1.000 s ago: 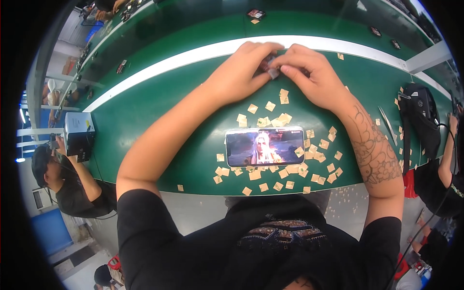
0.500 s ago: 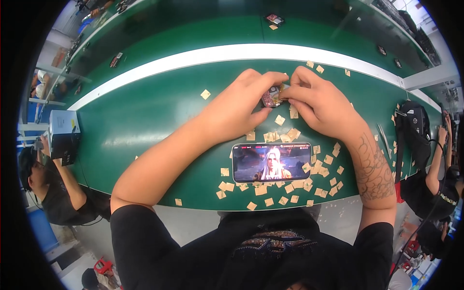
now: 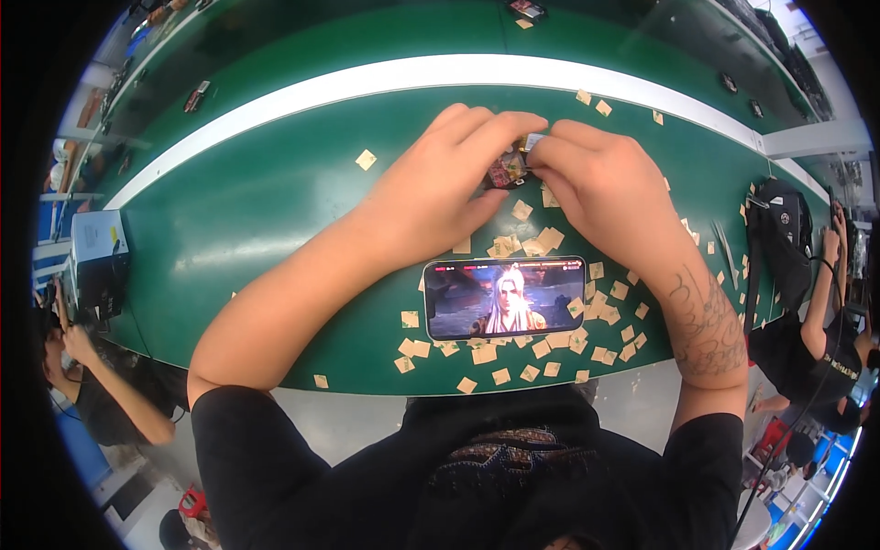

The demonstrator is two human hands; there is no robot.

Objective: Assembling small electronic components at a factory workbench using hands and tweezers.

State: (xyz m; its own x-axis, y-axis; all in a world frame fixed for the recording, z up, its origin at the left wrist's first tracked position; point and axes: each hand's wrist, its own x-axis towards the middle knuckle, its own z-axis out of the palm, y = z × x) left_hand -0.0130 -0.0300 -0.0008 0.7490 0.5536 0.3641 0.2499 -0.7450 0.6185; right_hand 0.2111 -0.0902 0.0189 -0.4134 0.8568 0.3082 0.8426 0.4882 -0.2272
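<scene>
A small dark module (image 3: pixel 507 170), reddish with shiny parts and looking like a little circuit board, is held just above the green table. My left hand (image 3: pixel 440 179) grips it from the left, thumb below and index finger stretched over its far side. At its right edge, my right hand (image 3: pixel 600 174) has thumb and fingers pinched together. Whatever lies between those right fingertips is hidden. Below the hands lies a phone (image 3: pixel 504 301) with a lit screen showing a white-haired animated figure. Small tan paper squares (image 3: pixel 550 240) are scattered around the phone and under the right hand.
Tweezers (image 3: pixel 726 252) lie right of my right forearm, near a black bag (image 3: pixel 786 225). A white-and-black box (image 3: pixel 99 236) stands at the left end. Beyond the white rail (image 3: pixel 440 68) sits another green surface with small modules (image 3: pixel 525 9). Other people sit on both sides.
The whole view has shifted slightly, with the table sliding up and left. My right fingers have moved from over the module to its right edge. My left hand keeps its grip.
</scene>
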